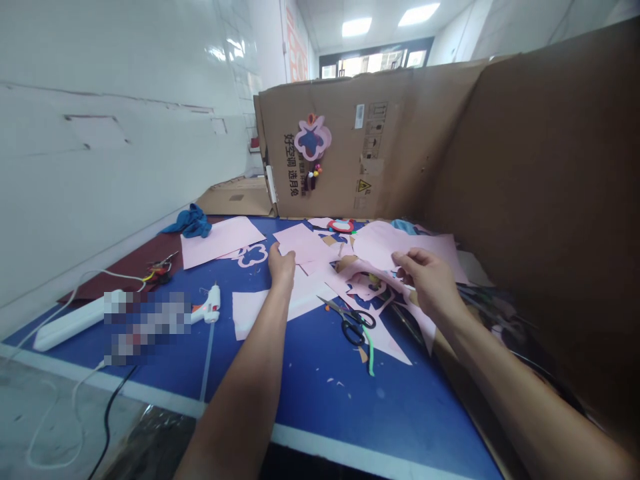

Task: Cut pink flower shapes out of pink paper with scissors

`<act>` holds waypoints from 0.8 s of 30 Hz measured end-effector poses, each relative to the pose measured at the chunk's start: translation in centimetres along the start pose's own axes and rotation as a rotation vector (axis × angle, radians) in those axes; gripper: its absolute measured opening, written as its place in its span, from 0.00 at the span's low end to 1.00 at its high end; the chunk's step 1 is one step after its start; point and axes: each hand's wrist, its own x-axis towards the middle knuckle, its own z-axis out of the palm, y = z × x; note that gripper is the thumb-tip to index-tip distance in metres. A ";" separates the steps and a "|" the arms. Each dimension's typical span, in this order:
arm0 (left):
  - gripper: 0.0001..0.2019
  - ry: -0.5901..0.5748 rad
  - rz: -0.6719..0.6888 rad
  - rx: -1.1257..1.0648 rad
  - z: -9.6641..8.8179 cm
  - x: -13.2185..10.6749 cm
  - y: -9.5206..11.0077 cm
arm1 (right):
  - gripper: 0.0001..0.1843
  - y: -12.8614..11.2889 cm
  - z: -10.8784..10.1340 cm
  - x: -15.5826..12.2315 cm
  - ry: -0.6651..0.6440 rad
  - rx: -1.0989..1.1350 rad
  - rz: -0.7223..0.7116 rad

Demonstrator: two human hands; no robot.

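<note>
My left hand (283, 265) is closed on the near left edge of a pink paper sheet (303, 241). My right hand (425, 272) has thumb and fingers pinched at the edge of another pink sheet (377, 241), over a pile of scraps. Below the pile are scissors (353, 321) with black handles, blades apart, lying on the blue table. A green strip (371, 353) touches their handles. Between my arms lies a pale pink sheet (307, 293). A flower-shaped pink paper outline (253, 256) rests left of my left hand.
On the left are a white glue gun (213, 305), a white power strip (75, 323), cables and a blue cloth (193, 221). A large pink sheet (225, 240) lies behind them. Cardboard walls (400, 147) stand behind and right, with a flower decoration (313, 138) on the back one.
</note>
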 end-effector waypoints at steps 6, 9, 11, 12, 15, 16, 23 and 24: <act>0.15 -0.125 -0.025 -0.243 2.0 -3.0 2.8 | 0.19 0.0 0.7 -0.5 -0.058 -0.014 0.017; 0.20 -0.548 -0.268 -0.515 3.5 -5.8 4.5 | 0.19 0.2 1.1 -0.7 -0.094 -0.030 0.016; 0.21 -0.698 -0.341 -0.532 4.0 -7.4 5.1 | 0.20 0.4 1.3 -0.9 -0.111 -0.036 0.012; 0.20 -0.747 -0.363 -0.512 4.2 -8.0 5.2 | 0.20 0.5 1.4 -0.9 -0.119 -0.038 0.009; 0.16 -0.815 -0.396 -0.452 4.4 -9.1 5.0 | 0.21 0.7 1.6 -1.1 -0.150 -0.046 0.011; 0.14 -0.811 -0.407 -0.442 4.5 -9.3 4.8 | 0.20 0.7 1.7 -1.1 -0.165 -0.053 0.015; 0.09 -0.577 -0.420 -0.507 4.2 -8.1 4.6 | 0.19 -0.7 1.7 -2.1 -0.352 -0.433 -0.031; 0.09 -0.543 -0.416 -0.519 4.1 -7.8 4.6 | 0.17 -1.2 1.8 -2.5 -0.380 -0.552 -0.078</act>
